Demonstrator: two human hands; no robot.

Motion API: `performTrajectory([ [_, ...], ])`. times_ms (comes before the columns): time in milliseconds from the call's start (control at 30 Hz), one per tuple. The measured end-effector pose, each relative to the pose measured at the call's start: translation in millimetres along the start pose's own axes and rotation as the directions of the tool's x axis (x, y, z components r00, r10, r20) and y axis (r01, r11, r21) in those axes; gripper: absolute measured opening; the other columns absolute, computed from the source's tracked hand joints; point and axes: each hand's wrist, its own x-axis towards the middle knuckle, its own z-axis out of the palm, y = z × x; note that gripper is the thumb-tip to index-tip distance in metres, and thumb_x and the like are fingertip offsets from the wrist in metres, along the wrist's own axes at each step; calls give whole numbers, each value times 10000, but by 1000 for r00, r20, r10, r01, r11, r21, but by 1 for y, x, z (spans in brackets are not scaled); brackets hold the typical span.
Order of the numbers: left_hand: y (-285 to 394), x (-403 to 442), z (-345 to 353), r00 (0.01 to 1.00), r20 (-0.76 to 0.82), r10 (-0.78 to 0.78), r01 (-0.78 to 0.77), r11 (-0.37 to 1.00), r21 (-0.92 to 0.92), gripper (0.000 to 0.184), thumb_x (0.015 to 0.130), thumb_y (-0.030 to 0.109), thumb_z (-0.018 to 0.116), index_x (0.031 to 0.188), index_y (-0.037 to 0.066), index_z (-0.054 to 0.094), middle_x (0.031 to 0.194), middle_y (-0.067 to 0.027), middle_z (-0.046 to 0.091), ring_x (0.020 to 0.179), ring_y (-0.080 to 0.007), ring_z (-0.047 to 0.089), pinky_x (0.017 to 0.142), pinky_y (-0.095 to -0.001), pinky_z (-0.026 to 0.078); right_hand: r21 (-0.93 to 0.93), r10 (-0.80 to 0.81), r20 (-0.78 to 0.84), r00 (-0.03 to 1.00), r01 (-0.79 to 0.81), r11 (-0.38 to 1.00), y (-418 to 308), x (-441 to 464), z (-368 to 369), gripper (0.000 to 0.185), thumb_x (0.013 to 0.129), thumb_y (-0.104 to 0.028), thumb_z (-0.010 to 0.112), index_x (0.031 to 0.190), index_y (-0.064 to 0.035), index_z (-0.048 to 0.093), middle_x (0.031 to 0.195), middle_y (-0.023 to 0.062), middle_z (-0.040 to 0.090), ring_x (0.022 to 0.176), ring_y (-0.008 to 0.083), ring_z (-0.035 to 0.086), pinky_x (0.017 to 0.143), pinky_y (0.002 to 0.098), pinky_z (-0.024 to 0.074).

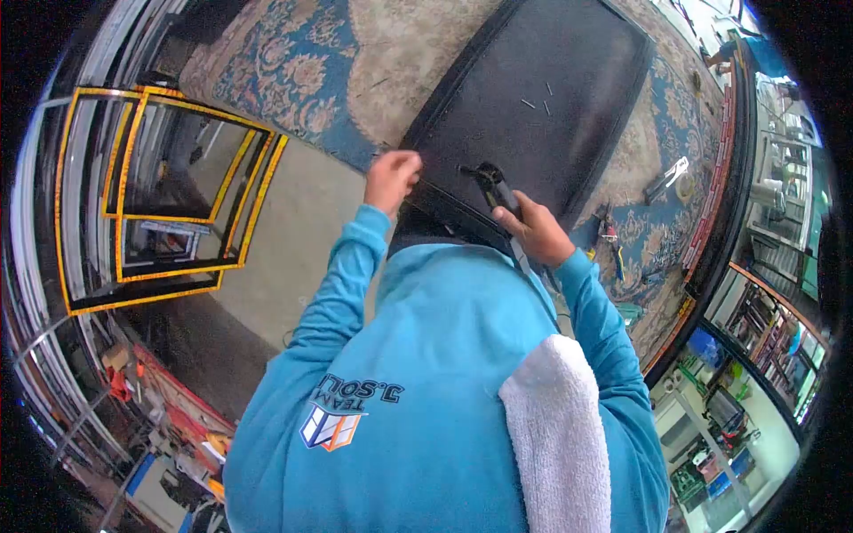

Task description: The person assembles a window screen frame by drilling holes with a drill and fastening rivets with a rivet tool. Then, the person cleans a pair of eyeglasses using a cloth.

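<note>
A large black framed panel (pixel 569 115) lies on a patterned carpet in front of me, its near edge close to my waist. My right hand (pixel 540 233) is closed around the handle of a black hand-held tool (pixel 494 188) with a rounded head, held above the panel's near part. I cannot make out the tool's exact kind. Beside the panel's near left corner is my left hand (pixel 391 182), its fingers curled together. Whatever may be between those fingers is hidden. Several thin slivers (pixel 547 108) lie on the panel's dark surface.
Pliers (pixel 607 227) and a silver-and-black tool (pixel 666 180) lie on the carpet (pixel 302 71) at right, near a tape roll (pixel 684 185). Frames with yellow edges (pixel 169 274) stand at left. A pale towel (pixel 560 417) hangs over my shoulder.
</note>
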Motion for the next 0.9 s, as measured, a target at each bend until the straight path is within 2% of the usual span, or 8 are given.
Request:
performTrajectory([
  [33,-32,13,-9,1000,-1,-16,16,1000,-12,400,870,309,697,1093,-13,620,1040,-125,678,962,-238,658,854,-388,537,-8,13,13,1000,-13,1000,6,8,7,464,965,-392,592,1146,33,547,836,163,620,794,173,558,696,362,464],
  [100,-97,33,-22,955,-285,76,-1,967,254,645,804,435,746,1166,-67,566,1063,-196,658,969,-326,636,885,-424,510,-115,44,89,995,-34,993,18,21,20,466,952,-408,603,1061,41,545,778,219,598,711,230,582,655,401,458],
  [133,-115,33,-20,954,-294,53,19,971,239,645,804,435,746,1166,-67,566,1063,-196,658,969,-326,636,885,-424,510,-138,56,105,993,-41,990,19,28,26,451,947,-402,603,1016,38,534,797,251,612,701,326,617,651,436,463],
  [200,-139,29,-8,835,-455,311,70,759,648,840,748,530,769,1208,-126,516,1180,-291,588,1089,-400,578,978,-448,451,-193,51,95,994,-32,981,25,41,38,448,948,-400,600,1024,35,525,801,259,618,718,360,628,658,453,464],
  [233,-144,29,-5,836,-463,293,86,765,639,840,748,530,769,1208,-126,516,1180,-291,588,1089,-400,578,978,-448,451,-238,33,65,997,-17,971,28,45,42,446,948,-398,597,1033,33,516,804,266,624,735,395,639,665,469,466],
  [333,-105,16,2,962,-192,-193,230,953,197,1106,667,592,809,1294,-211,380,1372,-390,404,1295,-440,434,1107,-413,331,-216,54,45,998,-43,976,30,55,49,422,956,-374,585,1050,26,491,810,278,624,768,427,642,679,483,468],
  [433,-114,19,19,962,-238,-135,189,956,223,1197,623,596,837,1328,-221,319,1362,-384,426,1300,-430,437,1105,-389,340,-217,171,132,976,-140,966,22,60,45,448,963,-383,564,1122,23,463,908,336,625,902,493,620,754,509,475],
  [900,-123,25,20,988,-129,-87,110,976,187,1187,575,465,909,1359,-175,289,1358,-316,471,1273,-378,477,1092,-371,365,-266,140,133,981,-101,959,19,64,48,422,963,-379,559,1123,1,469,939,318,636,935,486,616,760,512,480],
])
